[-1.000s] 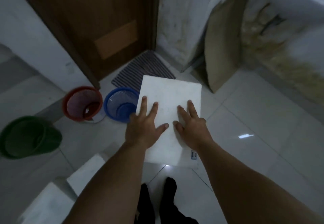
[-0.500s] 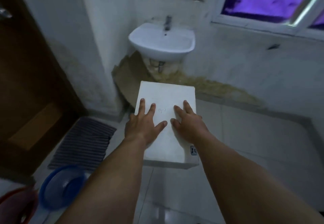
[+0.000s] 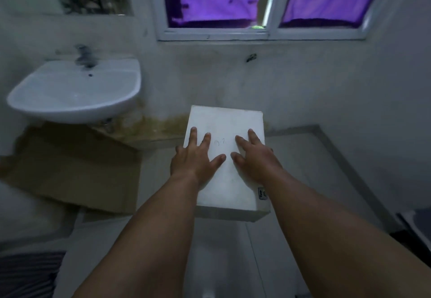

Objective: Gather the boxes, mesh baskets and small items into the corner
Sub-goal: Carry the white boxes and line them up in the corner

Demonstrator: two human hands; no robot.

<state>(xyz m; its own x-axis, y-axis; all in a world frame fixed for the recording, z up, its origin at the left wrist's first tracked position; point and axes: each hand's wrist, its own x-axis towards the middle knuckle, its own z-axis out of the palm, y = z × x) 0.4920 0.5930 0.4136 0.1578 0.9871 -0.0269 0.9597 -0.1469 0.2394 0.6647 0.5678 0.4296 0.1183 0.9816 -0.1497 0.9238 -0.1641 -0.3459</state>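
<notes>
A white rectangular box point(image 3: 227, 120) with a small label at its near right corner sits low in front of me, close to the wall under the window. My left hand point(image 3: 194, 161) and my right hand point(image 3: 255, 159) both press flat on its top, fingers spread, thumbs almost touching. The box's underside is hidden, so I cannot tell whether it rests on the tiled floor. No mesh baskets or small items are in view.
A white wall sink point(image 3: 77, 88) hangs at the left, with flattened brown cardboard point(image 3: 74, 169) leaning below it. A striped mat point(image 3: 25, 274) lies at the bottom left. A raised floor kerb point(image 3: 338, 151) runs along the right, and a dark object point(image 3: 415, 230) sits at the right edge.
With both hands on it, the box has travelled from beside the red and blue baskets at the door, past the sink, to the wall under the window. The view has swung right.
</notes>
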